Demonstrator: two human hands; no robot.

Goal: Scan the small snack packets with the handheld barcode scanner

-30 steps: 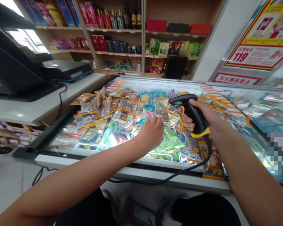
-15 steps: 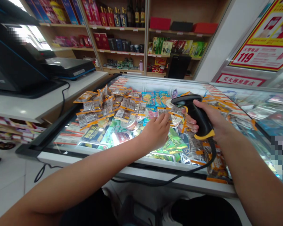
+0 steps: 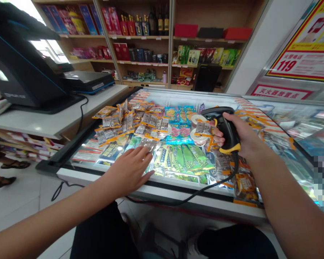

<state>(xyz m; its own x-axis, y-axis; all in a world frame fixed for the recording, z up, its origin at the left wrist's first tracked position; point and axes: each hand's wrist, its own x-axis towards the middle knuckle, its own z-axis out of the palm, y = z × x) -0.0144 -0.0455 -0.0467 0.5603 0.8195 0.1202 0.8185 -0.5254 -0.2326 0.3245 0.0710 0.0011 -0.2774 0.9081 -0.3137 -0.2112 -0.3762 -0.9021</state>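
Note:
My right hand (image 3: 244, 135) is wrapped around the grip of a black and yellow barcode scanner (image 3: 228, 131), held above the freezer's glass lid. Its cable loops down past the freezer's front edge. Over the front left part of the glass, my left hand (image 3: 132, 167) is open, palm down, with the thumb spread. Its fingertips reach the near edge of a pile of small clear snack packets with orange edges (image 3: 152, 120); a blurred shiny packet (image 3: 149, 144) appears at them, and contact is unclear. More such packets (image 3: 244, 181) lie beneath and right of the scanner.
Green ice-cream packs (image 3: 187, 158) and blue packs (image 3: 185, 135) show through the glass. A counter (image 3: 40, 124) at left bears a scale (image 3: 89, 81) and a dark terminal (image 3: 24, 68). Shelves of boxes and bottles (image 3: 143, 36) stand behind. A person's sandalled feet (image 3: 2, 182) show at far left.
My left hand has moved left and nearer to me, from beside the scanner to the packet pile, and its fingers have spread. My right hand still holds the scanner; the view has shifted slightly.

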